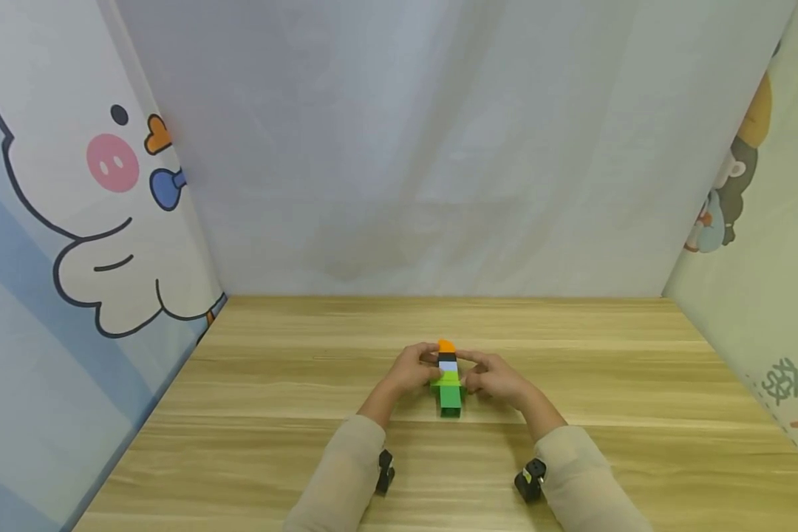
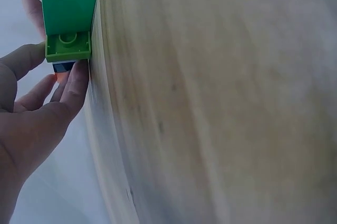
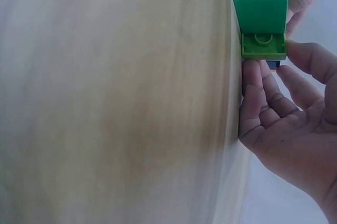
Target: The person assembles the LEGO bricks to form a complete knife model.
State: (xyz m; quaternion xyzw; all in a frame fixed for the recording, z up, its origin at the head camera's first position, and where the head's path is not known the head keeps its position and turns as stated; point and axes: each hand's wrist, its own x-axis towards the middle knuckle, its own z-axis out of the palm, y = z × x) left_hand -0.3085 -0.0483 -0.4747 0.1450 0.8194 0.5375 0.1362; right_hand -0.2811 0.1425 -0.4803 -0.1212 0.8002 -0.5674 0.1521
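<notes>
A stack of toy bricks (image 1: 448, 380) lies on the wooden table (image 1: 273, 443), dark green nearest me, then light green, white, black and orange at the far end. My left hand (image 1: 429, 363) pinches its left side and my right hand (image 1: 469, 372) pinches its right side, around the middle bricks. In the left wrist view the dark green brick (image 2: 69, 8) and light green brick (image 2: 68, 48) show their hollow undersides, with my left fingers (image 2: 75, 84) against the bricks beyond them. The right wrist view shows the same green bricks (image 3: 260, 6) and my right fingers (image 3: 295, 58) on them.
Cloth walls close in the table: a plain grey one (image 1: 439, 148) at the back, a cartoon duck panel (image 1: 73, 185) on the left, and another printed panel (image 1: 758, 222) on the right. Wrist cameras (image 1: 530, 479) sit on both sleeves.
</notes>
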